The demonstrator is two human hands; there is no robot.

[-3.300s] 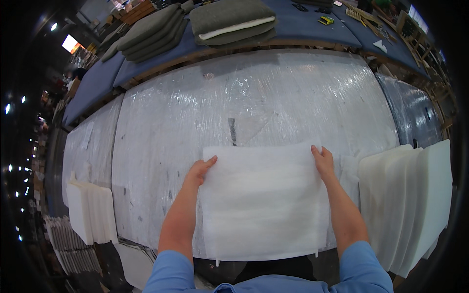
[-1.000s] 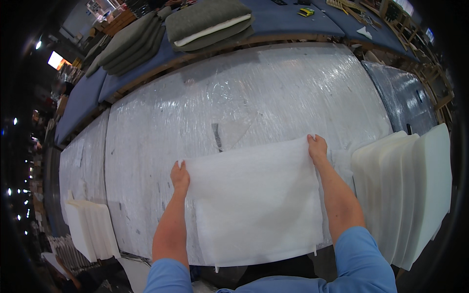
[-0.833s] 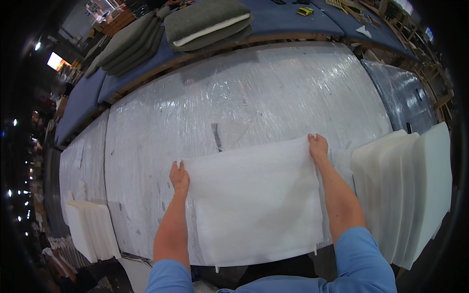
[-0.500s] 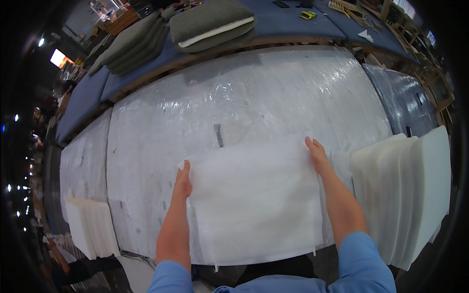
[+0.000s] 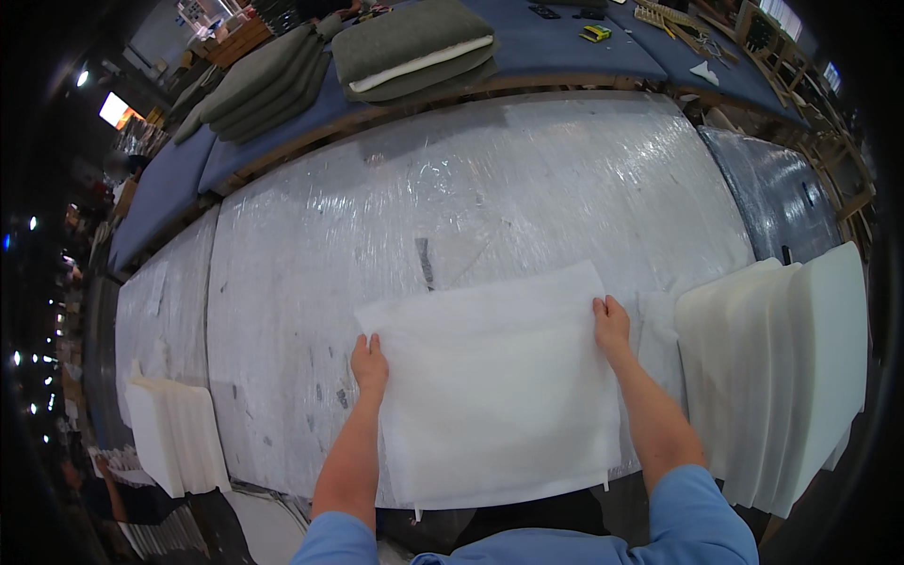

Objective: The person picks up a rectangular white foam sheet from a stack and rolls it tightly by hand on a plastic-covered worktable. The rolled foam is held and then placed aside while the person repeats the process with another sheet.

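Plastic-wrapped table is being partly covered at its near edge by a white cover, which is being gripped by two bare hands.
On the table's near middle, the cover's left side is being pinched by the closed thumb and fingers of the left hand, its right side by those of the right hand, with the far border extending past both. White foam slabs are being stacked upright at the table's right, a smaller white stack at its left. Beyond the table, grey cushions are being supported by a blue-topped bench.
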